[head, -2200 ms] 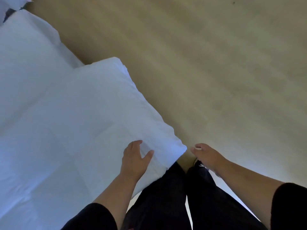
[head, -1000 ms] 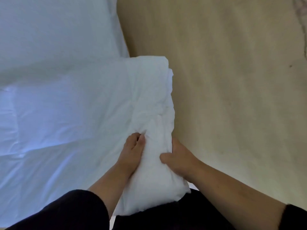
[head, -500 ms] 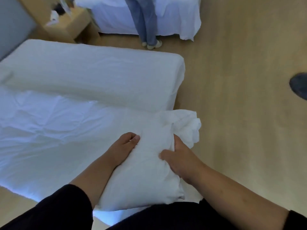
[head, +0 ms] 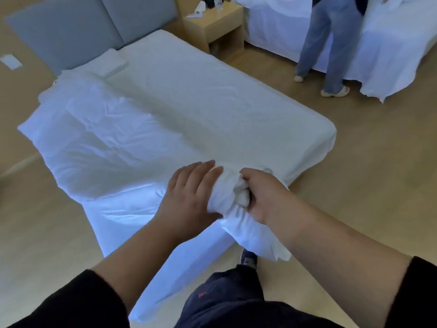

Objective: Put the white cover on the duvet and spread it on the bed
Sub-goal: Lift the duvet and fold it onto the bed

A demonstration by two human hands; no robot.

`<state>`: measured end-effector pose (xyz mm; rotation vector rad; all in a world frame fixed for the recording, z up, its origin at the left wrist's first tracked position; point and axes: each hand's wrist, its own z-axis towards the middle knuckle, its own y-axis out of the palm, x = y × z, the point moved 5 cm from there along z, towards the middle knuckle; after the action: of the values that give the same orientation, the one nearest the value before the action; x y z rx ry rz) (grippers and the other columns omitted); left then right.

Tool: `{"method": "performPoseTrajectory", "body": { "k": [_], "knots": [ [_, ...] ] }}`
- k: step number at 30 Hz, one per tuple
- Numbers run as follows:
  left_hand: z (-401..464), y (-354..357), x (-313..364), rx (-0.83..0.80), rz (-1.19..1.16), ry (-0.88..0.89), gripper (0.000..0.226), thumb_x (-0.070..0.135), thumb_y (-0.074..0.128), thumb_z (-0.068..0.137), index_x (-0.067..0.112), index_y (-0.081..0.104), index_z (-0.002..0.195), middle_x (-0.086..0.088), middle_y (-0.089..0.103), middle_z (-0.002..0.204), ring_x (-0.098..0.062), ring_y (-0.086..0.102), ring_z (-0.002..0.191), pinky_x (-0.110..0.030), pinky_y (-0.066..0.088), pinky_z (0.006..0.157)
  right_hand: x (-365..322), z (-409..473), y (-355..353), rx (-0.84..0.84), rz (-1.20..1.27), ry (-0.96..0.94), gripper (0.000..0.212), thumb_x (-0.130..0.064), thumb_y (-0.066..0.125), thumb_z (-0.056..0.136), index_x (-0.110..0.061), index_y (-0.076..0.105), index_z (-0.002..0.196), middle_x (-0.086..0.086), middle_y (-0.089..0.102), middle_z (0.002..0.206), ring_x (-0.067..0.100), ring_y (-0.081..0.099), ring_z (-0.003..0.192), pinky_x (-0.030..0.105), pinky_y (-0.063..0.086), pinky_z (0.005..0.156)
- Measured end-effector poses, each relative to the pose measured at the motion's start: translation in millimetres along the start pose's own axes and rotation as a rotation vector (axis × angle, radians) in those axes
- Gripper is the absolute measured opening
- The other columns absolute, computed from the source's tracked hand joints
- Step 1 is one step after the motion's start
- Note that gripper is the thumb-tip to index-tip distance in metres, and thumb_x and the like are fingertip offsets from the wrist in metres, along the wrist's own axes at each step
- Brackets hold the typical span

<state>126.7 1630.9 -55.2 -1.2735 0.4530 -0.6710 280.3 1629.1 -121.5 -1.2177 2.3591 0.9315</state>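
A bunched corner of the white fabric duvet (head: 227,197) is held up at the near right corner of the white-sheeted bed (head: 212,110). The right hand (head: 264,197) is closed tightly round the gathered cloth, so its grip is full of duvet. The left hand (head: 189,197) is laid against the left side of the same bunch with fingers nearly straight and spread, its grip wide and pressing rather than clasping. Below the hands, a fold of the duvet hangs down past the bed's edge. The rest of the duvet is spread, rumpled, along the left half of the bed, while the right half is left as bare sheet. A grey padded headboard (head: 89,27) is seen at the far left, and a light wooden nightstand (head: 212,24) at the far middle. At the far right, another person in blue jeans (head: 331,43) is seen standing at a second white bed (head: 390,48). The floor is pale wood (head: 366,185).
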Motion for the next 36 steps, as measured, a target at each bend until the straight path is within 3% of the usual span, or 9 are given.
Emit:
{"method": "performPoseTrajectory", "body": {
  "k": [5, 10, 13, 16, 23, 26, 29, 33, 36],
  "knots": [
    [93.9, 30.6, -70.9, -0.041, -0.063, -0.254, 0.034, 0.034, 0.071, 0.074, 0.013, 0.068, 0.101, -0.005, 0.071, 0.089, -0.035, 0.068, 0.080, -0.030, 0.046, 0.064, -57.3, 56.2, -6.6, -0.129, -0.101, 0.021, 0.021, -0.027, 0.061, 0.098, -0.008, 0.067, 0.092, 0.008, 0.068, 0.069, 0.019, 0.064, 0.054, 0.030, 0.056, 0.053],
    [191.3, 28.9, -139.0, 0.039, -0.237, -0.337, 0.058, 0.055, 0.050, 0.073, 0.010, 0.069, 0.104, -0.009, 0.072, 0.098, -0.034, 0.068, 0.091, -0.034, 0.049, 0.075, -73.2, 135.2, -102.3, 0.073, -0.760, -0.035, 0.054, -0.052, 0.078, 0.077, -0.015, 0.059, 0.112, 0.004, 0.065, 0.109, 0.016, 0.062, 0.088, 0.033, 0.048, 0.080],
    [231.3, 31.3, -160.6, 0.030, -0.277, -0.379, 0.058, 0.054, 0.052, 0.071, 0.011, 0.065, 0.107, -0.008, 0.071, 0.099, -0.034, 0.067, 0.094, -0.036, 0.048, 0.076, -73.9, 155.0, -138.3, 0.111, -1.038, -0.083, 0.107, -0.057, 0.086, 0.064, -0.023, 0.033, 0.150, -0.004, 0.036, 0.149, 0.016, 0.040, 0.134, 0.029, 0.036, 0.104],
    [255.2, 40.6, -185.1, 0.020, -0.311, -0.495, 0.048, 0.041, 0.068, 0.077, 0.014, 0.063, 0.115, -0.006, 0.070, 0.108, -0.032, 0.064, 0.104, -0.029, 0.039, 0.078, -86.0, 180.3, -135.2, 0.006, -1.282, -0.119, 0.148, -0.084, 0.074, 0.042, -0.030, 0.001, 0.159, -0.005, 0.003, 0.166, 0.014, 0.006, 0.153, 0.039, 0.018, 0.123],
    [280.4, 46.7, -209.3, -0.048, -0.301, -0.716, 0.037, 0.022, 0.074, 0.081, 0.019, 0.062, 0.117, 0.006, 0.064, 0.103, -0.022, 0.060, 0.104, -0.026, 0.035, 0.078, -136.7, 234.3, -57.6, -0.022, -1.418, -0.431, 0.152, -0.080, 0.076, 0.049, -0.036, -0.027, 0.152, 0.000, -0.034, 0.160, 0.015, -0.026, 0.149, 0.046, -0.015, 0.118],
    [284.7, 30.5, -213.7, -0.004, -0.271, -0.784, 0.031, 0.021, 0.074, 0.081, 0.021, 0.063, 0.110, 0.011, 0.061, 0.098, -0.011, 0.056, 0.095, -0.025, 0.035, 0.078, -138.2, 264.9, -70.6, -0.020, -1.333, -0.232, 0.156, -0.074, 0.082, 0.049, -0.035, -0.028, 0.151, 0.003, -0.022, 0.165, 0.023, -0.006, 0.154, 0.044, 0.010, 0.124],
    [282.8, 15.3, -216.5, -0.001, -0.258, -0.820, 0.029, 0.020, 0.075, 0.079, 0.027, 0.064, 0.105, 0.014, 0.063, 0.092, -0.010, 0.057, 0.093, -0.027, 0.037, 0.078, -134.2, 268.1, -73.8, -0.157, -1.414, -0.144, 0.157, -0.077, 0.080, 0.039, -0.035, -0.017, 0.155, -0.008, 0.029, 0.158, 0.021, 0.038, 0.141, 0.042, 0.034, 0.114],
    [276.0, 5.1, -211.0, -0.004, -0.286, -0.827, 0.031, 0.033, 0.080, 0.073, 0.047, 0.056, 0.088, 0.027, 0.061, 0.087, -0.010, 0.059, 0.091, -0.029, 0.039, 0.078, -112.9, 261.7, -57.1, -0.348, -1.828, -0.238, 0.109, -0.080, 0.048, 0.059, -0.033, 0.017, 0.153, -0.018, 0.049, 0.139, 0.013, 0.047, 0.132, 0.048, 0.020, 0.117],
    [279.7, 4.2, -211.5, -0.005, -0.262, -0.867, 0.034, 0.027, 0.082, 0.077, 0.045, 0.054, 0.086, 0.025, 0.062, 0.085, -0.012, 0.060, 0.092, -0.028, 0.039, 0.075, -143.2, 281.0, -61.6, -0.372, -1.782, -0.127, 0.067, -0.061, 0.051, 0.078, -0.032, 0.043, 0.138, -0.012, 0.065, 0.117, 0.019, 0.061, 0.112, 0.039, 0.041, 0.102]
  ]
}}
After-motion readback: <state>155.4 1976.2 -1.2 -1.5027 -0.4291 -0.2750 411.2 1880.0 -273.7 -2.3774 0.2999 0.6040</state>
